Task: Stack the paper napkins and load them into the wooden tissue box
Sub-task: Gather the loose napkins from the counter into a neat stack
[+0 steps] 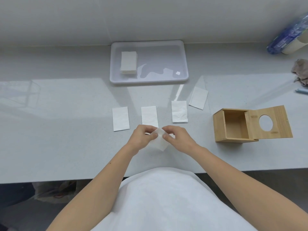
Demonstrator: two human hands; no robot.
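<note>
My left hand [144,136] and my right hand [177,136] both pinch the top edge of one folded white napkin [159,142], held just above the counter in front of me. Several more folded napkins lie flat in a row beyond my hands: one at the left [121,118], one in the middle [149,116], one to the right [179,111] and a tilted one farther right [198,98]. A stack of napkins [128,62] rests in the white tray [182,64]. The wooden tissue box [218,125] stands at my right, its holed lid [273,121] slid partly off.
The tray sits at the back centre against the wall. At the far right are a blue plastic-wrapped package [288,37], a crumpled grey cloth [300,71] and a small blue object [301,91]. The counter's front edge runs just below my forearms.
</note>
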